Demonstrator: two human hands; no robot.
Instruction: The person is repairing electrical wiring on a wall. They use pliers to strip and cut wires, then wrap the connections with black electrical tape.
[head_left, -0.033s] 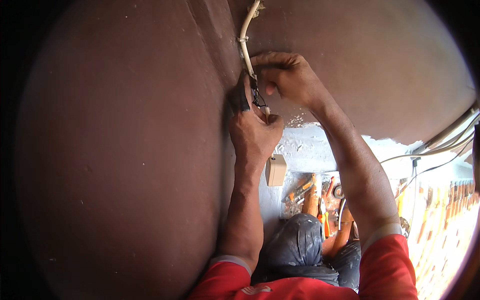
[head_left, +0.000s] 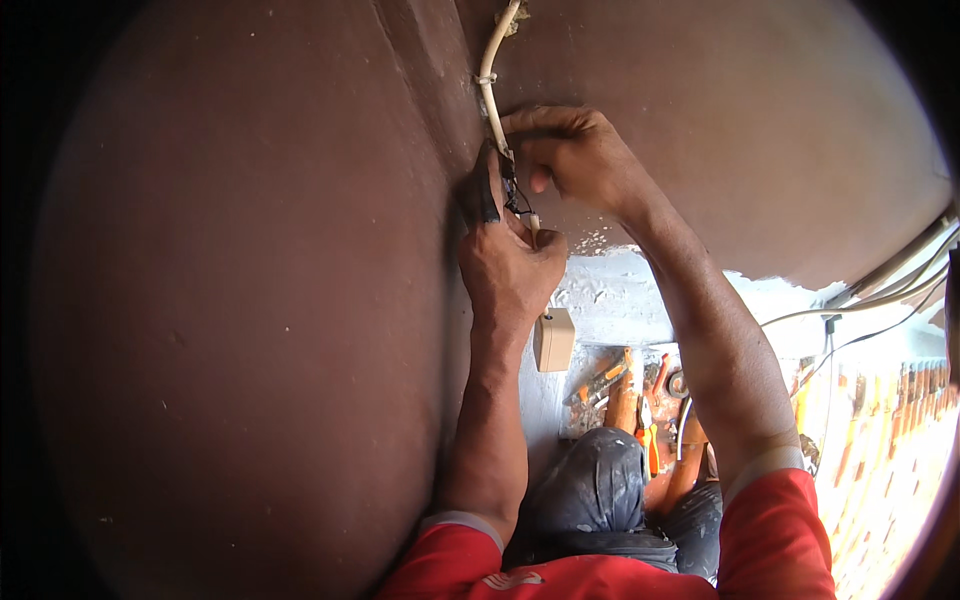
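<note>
A cream cable (head_left: 492, 90) runs down the corner of brown walls to a joint of thin dark wires (head_left: 515, 197). My left hand (head_left: 510, 265) is closed on the lower cream cable (head_left: 535, 222) just under that joint. A black strip, which looks like electrical tape (head_left: 490, 190), lies along its raised fingers. From the right, my right hand (head_left: 575, 150) reaches in with its index fingertip at the upper cable and its other fingers curled. Whether it pinches anything is hidden. Below my left hand hangs a small beige box (head_left: 555, 340), at the cable's lower part.
Orange-handled pliers (head_left: 648, 440), a utility knife (head_left: 605, 378) and a dark roll (head_left: 677, 384) lie below near my knee (head_left: 600, 470). Loose cables (head_left: 870, 303) cross at the right. Clay roof tiles (head_left: 890, 430) stretch beyond. The brown wall (head_left: 250, 300) stands close on the left.
The beige box has shifted very slightly to the right. Both hands keep the same place and grip.
</note>
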